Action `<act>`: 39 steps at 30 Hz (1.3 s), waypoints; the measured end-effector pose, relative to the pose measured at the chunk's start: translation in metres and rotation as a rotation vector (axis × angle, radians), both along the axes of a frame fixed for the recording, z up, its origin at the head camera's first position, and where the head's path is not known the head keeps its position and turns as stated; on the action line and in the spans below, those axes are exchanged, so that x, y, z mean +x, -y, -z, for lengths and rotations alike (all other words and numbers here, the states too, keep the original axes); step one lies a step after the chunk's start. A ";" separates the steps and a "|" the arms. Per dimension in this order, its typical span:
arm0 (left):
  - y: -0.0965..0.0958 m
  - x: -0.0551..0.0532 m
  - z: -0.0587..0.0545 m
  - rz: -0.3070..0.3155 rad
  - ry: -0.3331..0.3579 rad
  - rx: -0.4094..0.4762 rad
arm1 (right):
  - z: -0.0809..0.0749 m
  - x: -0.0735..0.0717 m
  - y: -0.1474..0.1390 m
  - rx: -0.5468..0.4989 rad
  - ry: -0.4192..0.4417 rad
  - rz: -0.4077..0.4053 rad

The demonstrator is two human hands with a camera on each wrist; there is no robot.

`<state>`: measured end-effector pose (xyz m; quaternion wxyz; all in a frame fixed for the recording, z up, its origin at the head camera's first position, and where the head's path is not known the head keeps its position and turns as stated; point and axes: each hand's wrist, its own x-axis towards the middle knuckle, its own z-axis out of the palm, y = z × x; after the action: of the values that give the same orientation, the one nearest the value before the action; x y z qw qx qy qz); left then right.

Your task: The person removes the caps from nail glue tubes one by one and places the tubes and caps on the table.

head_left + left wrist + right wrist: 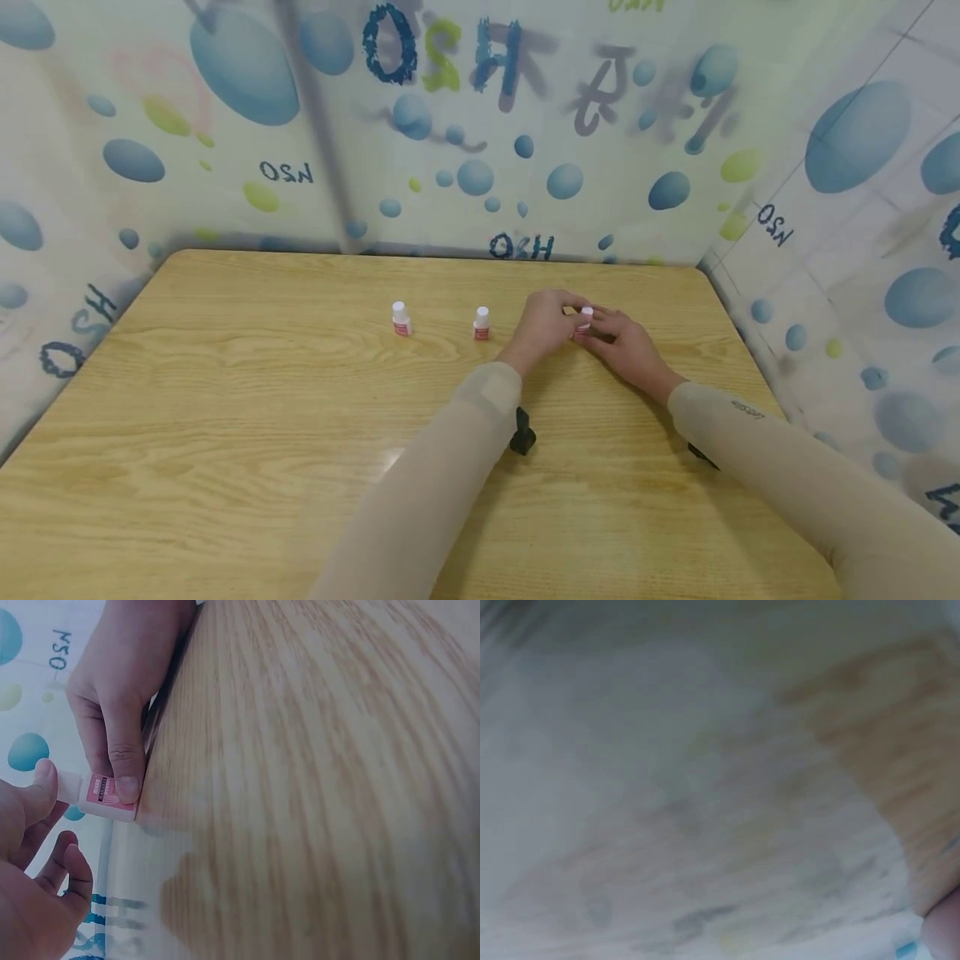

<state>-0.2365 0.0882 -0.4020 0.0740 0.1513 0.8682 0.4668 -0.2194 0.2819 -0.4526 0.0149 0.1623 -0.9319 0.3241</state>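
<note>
Pink-labelled, one bottle (pixel 99 796) is partly hidden by the right hand (pixel 124 682).

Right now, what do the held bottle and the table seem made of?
The held bottle looks like smooth plastic, because it's opaque white, though coated glass is possible. The table looks like wood or wood-print laminate: grain lines show, and bright glare suggests a glossy finish.

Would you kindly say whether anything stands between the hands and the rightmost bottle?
Nothing visible does: the left hand pinches its cap and the right hand grips the rightmost bottle; the middle bottle and leftmost bottle stand apart.
</note>
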 end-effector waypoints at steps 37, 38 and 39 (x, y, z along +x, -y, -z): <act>0.008 -0.001 0.000 0.091 -0.029 -0.035 | 0.001 -0.001 0.000 -0.001 0.000 0.001; 0.008 -0.001 0.001 0.091 -0.033 -0.049 | 0.000 -0.001 0.000 0.001 0.005 0.003; 0.008 -0.001 0.001 0.090 -0.038 -0.063 | 0.000 -0.001 0.000 0.002 0.008 0.004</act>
<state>-0.2372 0.0805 -0.4027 0.0833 0.1965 0.8761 0.4323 -0.2205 0.2816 -0.4529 0.0113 0.1592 -0.9326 0.3236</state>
